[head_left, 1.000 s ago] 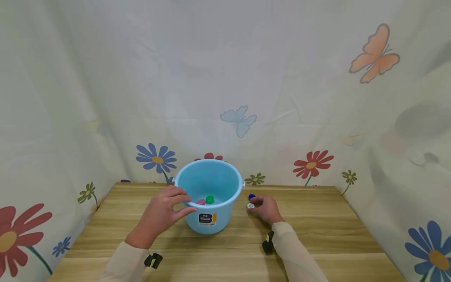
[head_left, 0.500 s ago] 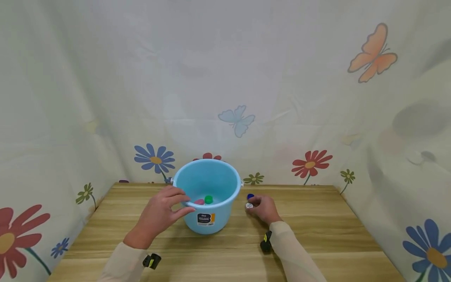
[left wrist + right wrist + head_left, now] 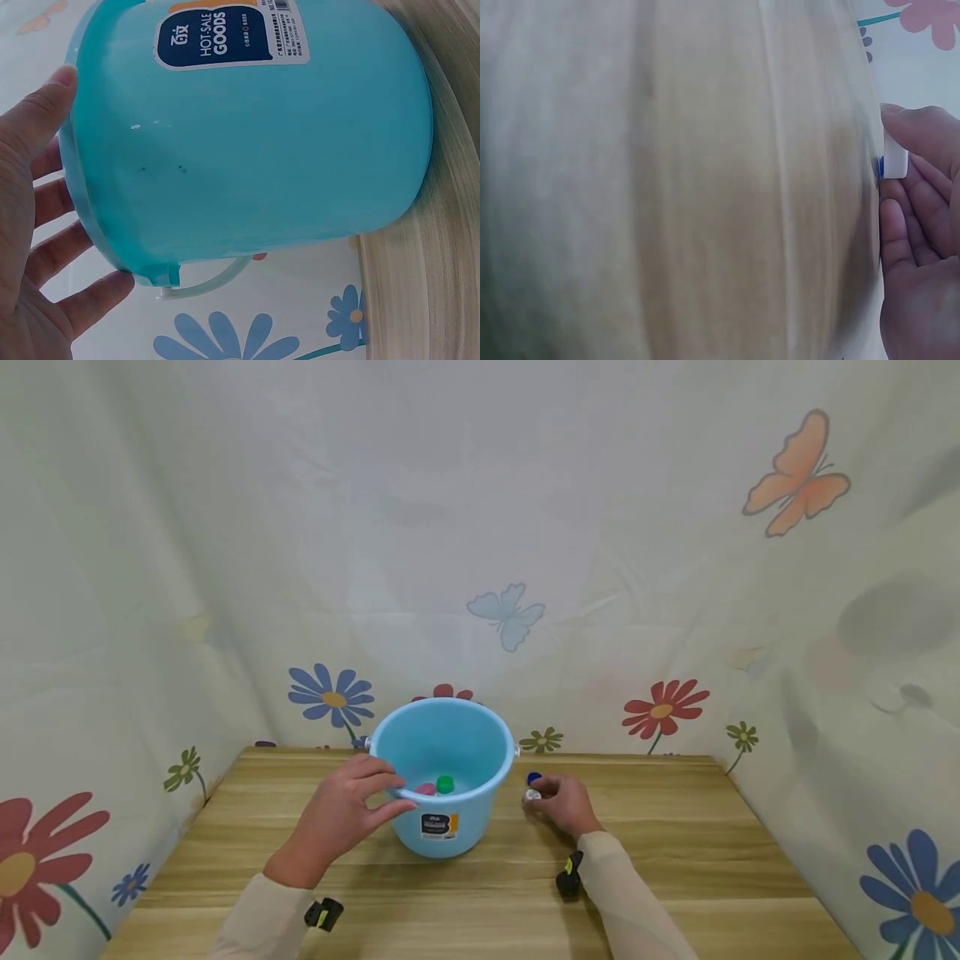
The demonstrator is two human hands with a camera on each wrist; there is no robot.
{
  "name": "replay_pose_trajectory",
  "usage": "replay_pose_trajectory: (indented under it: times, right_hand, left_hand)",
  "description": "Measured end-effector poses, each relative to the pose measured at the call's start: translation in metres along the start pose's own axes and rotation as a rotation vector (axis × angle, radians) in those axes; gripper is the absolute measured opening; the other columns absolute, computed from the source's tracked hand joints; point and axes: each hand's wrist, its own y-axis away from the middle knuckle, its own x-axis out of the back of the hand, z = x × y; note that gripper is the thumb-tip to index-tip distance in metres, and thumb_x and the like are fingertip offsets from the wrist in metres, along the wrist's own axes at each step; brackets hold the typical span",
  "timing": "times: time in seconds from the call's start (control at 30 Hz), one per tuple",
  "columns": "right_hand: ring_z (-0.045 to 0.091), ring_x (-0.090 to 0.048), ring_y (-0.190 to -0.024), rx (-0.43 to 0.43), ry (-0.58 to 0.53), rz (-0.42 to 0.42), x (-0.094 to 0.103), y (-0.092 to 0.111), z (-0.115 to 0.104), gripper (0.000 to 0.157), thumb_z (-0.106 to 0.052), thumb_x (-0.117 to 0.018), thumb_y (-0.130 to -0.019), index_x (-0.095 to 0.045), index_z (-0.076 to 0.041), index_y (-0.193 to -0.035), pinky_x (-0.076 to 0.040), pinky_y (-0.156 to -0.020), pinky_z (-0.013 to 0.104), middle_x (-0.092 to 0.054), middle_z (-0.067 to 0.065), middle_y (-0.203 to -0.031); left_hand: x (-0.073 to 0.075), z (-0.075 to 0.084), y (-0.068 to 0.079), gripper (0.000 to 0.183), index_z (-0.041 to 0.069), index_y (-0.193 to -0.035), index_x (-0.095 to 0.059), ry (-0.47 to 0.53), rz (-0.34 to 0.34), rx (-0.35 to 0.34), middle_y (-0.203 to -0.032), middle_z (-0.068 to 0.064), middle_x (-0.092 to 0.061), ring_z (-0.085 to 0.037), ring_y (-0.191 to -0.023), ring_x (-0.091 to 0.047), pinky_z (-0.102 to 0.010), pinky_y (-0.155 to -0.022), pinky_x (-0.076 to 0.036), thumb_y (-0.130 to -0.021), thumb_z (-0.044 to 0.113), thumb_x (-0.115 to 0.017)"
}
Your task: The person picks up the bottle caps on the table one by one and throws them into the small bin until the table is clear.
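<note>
A light blue bucket [image 3: 442, 827] stands upright on the table, left of centre. My left hand [image 3: 341, 814] holds the near left part of its rim, the thumb outside and the fingers over the edge; the left wrist view shows this grip beside the label [image 3: 225, 34]. Inside the bucket lie a green cap [image 3: 445, 784] and a pink piece [image 3: 426, 789], the latter partly hidden by the rim. Right of the bucket, my right hand [image 3: 567, 806] pinches a small white cap [image 3: 896, 154] low at the tabletop. Just behind it is a dark blue cap [image 3: 534, 777].
The wood-grain table [image 3: 450, 910] ends at a printed cloth [image 3: 615, 610] with flowers and butterflies, which hangs behind and on both sides. The bucket's pale handle [image 3: 214, 283] hangs on its far side.
</note>
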Motion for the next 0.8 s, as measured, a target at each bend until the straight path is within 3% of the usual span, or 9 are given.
replay_pose_trajectory:
  times: [0.8]
  right_hand:
    - [0.019, -0.070, -0.092, 0.000, -0.003, 0.071, 0.014, 0.002, -0.001, 0.025, -0.012, -0.085, -0.084, -0.074, -0.005, -0.106, -0.061, -0.082, 0.036, -0.075, 0.008, -0.101]
  left_hand:
    - [0.002, 0.001, -0.002, 0.035, 0.015, -0.094, -0.081, 0.004, -0.003, -0.001, -0.095, 0.003, -0.075, -0.018, -0.095, -0.069, -0.039, -0.080, -0.065, -0.072, 0.040, -0.091]
